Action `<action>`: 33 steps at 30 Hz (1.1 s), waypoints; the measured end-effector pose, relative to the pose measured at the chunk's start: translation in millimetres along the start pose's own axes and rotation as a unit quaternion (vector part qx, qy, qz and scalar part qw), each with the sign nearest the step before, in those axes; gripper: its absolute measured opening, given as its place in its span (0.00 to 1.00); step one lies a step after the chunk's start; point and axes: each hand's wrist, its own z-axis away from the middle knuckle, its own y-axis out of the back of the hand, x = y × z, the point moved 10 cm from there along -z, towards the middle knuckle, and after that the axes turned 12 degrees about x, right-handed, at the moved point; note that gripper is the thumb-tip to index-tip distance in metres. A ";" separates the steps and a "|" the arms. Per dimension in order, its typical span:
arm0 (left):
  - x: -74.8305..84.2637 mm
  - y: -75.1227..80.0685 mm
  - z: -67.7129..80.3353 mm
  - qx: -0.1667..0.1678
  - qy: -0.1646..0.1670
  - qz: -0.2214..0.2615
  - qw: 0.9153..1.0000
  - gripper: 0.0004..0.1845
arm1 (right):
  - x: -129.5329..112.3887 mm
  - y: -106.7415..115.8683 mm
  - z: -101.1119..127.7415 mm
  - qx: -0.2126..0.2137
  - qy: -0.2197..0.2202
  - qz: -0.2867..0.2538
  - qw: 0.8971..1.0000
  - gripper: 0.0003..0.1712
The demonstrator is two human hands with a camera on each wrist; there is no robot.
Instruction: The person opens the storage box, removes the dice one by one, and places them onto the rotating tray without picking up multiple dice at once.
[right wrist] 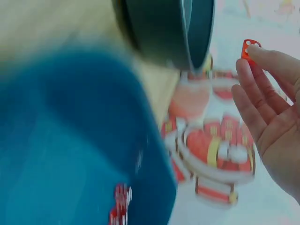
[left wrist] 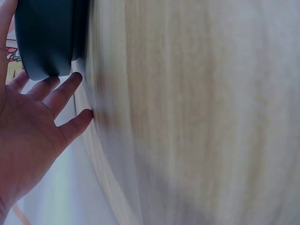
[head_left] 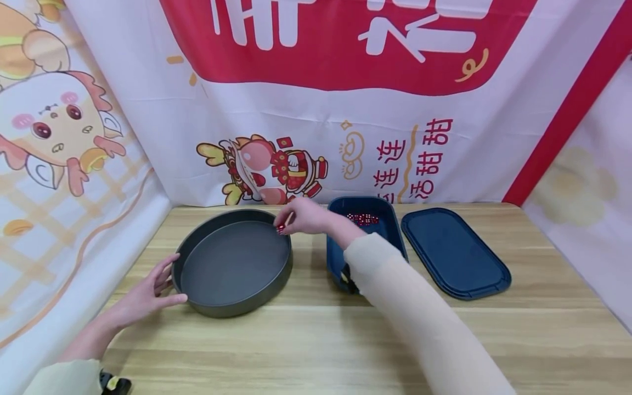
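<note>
A round, dark grey baking pan [head_left: 232,263] stands on the left part of the table, and nothing lies inside it. My left hand [head_left: 143,296] touches its left side with spread fingers; in the left wrist view the fingertips [left wrist: 70,86] meet the pan's outer wall. Between thumb and fingers, my right hand [head_left: 308,216] pinches a red die [right wrist: 250,48] with white dots, held over the pan's right rim. To the right, a blue rectangular container [head_left: 336,258] holds several more red dice [head_left: 364,219] at its far end, partly under my right forearm.
A blue lid [head_left: 459,255] lies flat on the wooden table [head_left: 316,345], right of the container. Printed cloth [head_left: 316,109] hangs behind the table and along both sides.
</note>
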 end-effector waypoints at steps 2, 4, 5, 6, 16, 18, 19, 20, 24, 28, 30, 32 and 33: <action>-1.3 0.1 -0.7 -0.001 0.002 0.002 1.000 0.52 | -8.3 -16.5 -4.9 -0.008 0.009 -0.005 1.000 0.11; -2.4 -0.3 -0.9 -0.003 0.005 -0.001 1.000 0.53 | -13.1 -33.6 -9.1 -0.015 0.013 -0.013 1.000 0.12; -2.7 -0.5 -0.9 -0.003 0.006 -0.001 1.000 0.53 | -14.6 -42.0 -10.8 -0.019 0.013 -0.016 1.000 0.12; -3.0 -0.5 -0.9 -0.003 0.006 -0.002 1.000 0.53 | -15.8 -50.0 -12.6 -0.022 0.015 -0.016 1.000 0.12; 0.4 0.4 -0.6 0.002 -0.005 0.000 1.000 0.53 | -10.4 -96.0 -25.1 0.002 -0.005 0.010 1.000 0.11; 0.1 0.3 -0.3 0.003 -0.005 0.000 1.000 0.53 | -7.7 -101.0 -27.1 0.007 -0.013 0.021 1.000 0.10; -0.3 0.2 -0.2 0.003 -0.005 -0.001 1.000 0.53 | -6.5 -103.2 -27.6 0.006 -0.016 0.029 0.999 0.10; -0.5 0.2 -0.1 0.004 -0.004 -0.002 1.000 0.53 | -5.4 -105.3 -27.9 0.005 -0.018 0.037 0.999 0.09; -0.7 0.3 -0.1 0.005 -0.005 -0.003 1.000 0.53 | -1.5 -112.4 -27.3 -0.006 -0.025 0.068 0.997 0.08; -0.7 0.6 -0.7 0.004 -0.004 -0.008 1.000 0.53 | 1.0 -116.0 -26.4 -0.012 -0.027 0.088 0.996 0.08; -1.1 0.6 -0.8 0.002 -0.002 -0.012 1.000 0.54 | 1.4 -117.5 -26.1 -0.015 -0.026 0.094 0.995 0.08; -1.7 0.8 -0.7 0.002 0.001 -0.013 1.000 0.54 | 1.6 -118.6 -25.8 -0.018 -0.025 0.097 0.995 0.08; -1.9 0.8 -0.6 0.002 0.002 -0.012 1.000 0.54 | 1.7 -118.9 -25.8 -0.019 -0.026 0.096 0.995 0.08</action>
